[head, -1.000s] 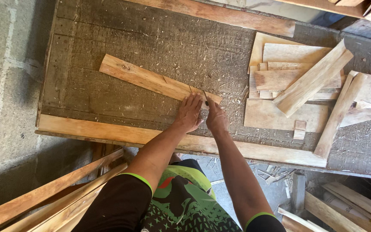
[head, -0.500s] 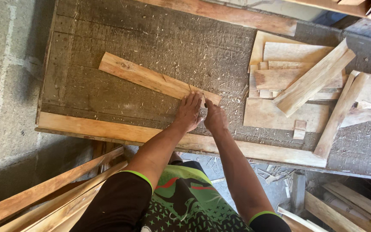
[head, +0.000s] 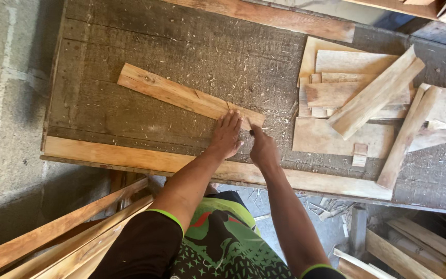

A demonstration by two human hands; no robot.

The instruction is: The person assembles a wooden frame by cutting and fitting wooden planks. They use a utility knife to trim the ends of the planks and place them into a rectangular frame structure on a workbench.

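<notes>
Left hand (head: 226,135) lay flat, fingers spread, pressing the near end of a rough, pale wooden slat (head: 187,97). Right hand (head: 262,147) was curled beside it; what it gripped could not be told. Beyond: dark, sawdust-flecked workbench (head: 130,31); right, stacked offcuts (head: 347,88).

The left hand (head: 226,135) lies flat over the near end of the wooden board (head: 181,96), hiding that part of it, and whatever the closed right hand (head: 263,149) pinches is too small to tell. The long slats (head: 63,235) at lower left run off the frame's edge. The pile of offcuts (head: 367,103) at upper right overlaps, burying its lower pieces.
</notes>
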